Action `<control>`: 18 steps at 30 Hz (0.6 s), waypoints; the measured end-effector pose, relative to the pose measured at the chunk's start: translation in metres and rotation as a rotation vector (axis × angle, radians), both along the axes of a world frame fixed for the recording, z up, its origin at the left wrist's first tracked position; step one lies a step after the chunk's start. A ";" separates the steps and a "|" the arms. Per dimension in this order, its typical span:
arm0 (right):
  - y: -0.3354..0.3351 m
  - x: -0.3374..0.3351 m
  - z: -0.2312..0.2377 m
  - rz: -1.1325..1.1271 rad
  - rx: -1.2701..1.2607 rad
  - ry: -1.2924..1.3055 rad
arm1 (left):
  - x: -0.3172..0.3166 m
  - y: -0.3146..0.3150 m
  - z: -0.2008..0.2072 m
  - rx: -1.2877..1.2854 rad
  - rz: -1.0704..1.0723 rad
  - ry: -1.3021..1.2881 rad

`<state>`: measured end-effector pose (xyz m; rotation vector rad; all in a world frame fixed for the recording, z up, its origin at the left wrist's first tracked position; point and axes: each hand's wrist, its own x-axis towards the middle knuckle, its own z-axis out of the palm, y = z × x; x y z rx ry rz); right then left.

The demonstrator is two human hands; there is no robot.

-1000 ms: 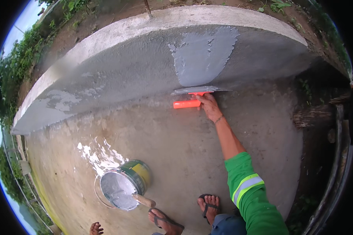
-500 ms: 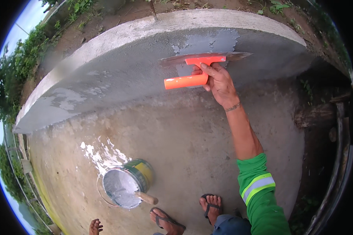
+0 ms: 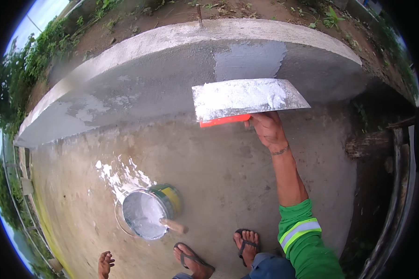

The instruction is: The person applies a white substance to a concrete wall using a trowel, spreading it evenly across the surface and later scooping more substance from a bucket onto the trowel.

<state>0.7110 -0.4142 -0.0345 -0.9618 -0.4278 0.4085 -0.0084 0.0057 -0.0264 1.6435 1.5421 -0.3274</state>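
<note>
Bearing white paste (image 3: 251, 93), trowel (image 3: 295, 100) gripped by right hand (image 3: 269, 130); left hand (image 3: 105, 264) loosely spread. Patch (image 3: 249, 60) below top edge of wall (image 3: 167, 76) coated, much seemingly uncoated.

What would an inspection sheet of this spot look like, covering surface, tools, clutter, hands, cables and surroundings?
Surface: concrete floor, with a grey wall bearing a smoother, lighter patch.
Tools and materials: wide trowel with whitish paste on its blade; bucket containing similar paste, a wooden handle sticking out.
Clutter: white splatters beside the bucket.
Right hand: grips the trowel at its orange handle.
Left hand: fingers loosely spread, holding nothing visible.
Cables: nothing seen near the hands.
Surroundings: soil and plants beyond the wall; a rough log at right.
</note>
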 end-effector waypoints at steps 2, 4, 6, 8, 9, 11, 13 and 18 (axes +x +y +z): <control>0.014 -0.020 -0.059 -0.058 -0.076 0.212 | 0.001 -0.002 0.001 -0.004 -0.006 0.015; 0.026 -0.021 -0.115 -0.033 -0.129 0.234 | 0.001 0.000 0.001 -0.003 -0.023 0.021; 0.040 -0.019 -0.147 0.044 -0.299 0.370 | -0.004 0.000 0.001 -0.006 -0.012 0.027; 0.052 -0.010 -0.161 0.015 -0.284 0.356 | -0.008 0.001 0.002 -0.011 0.001 0.034; 0.057 -0.004 -0.165 -0.014 -0.274 0.342 | -0.008 -0.002 0.001 -0.012 0.003 0.030; 0.061 0.011 -0.172 0.013 -0.319 0.341 | -0.011 -0.002 -0.002 -0.017 0.008 0.030; 0.068 0.027 -0.178 0.049 -0.348 0.331 | -0.021 -0.001 -0.006 -0.027 0.059 0.029; 0.077 0.050 -0.167 0.059 -0.290 0.361 | -0.028 -0.002 -0.006 -0.055 0.058 0.020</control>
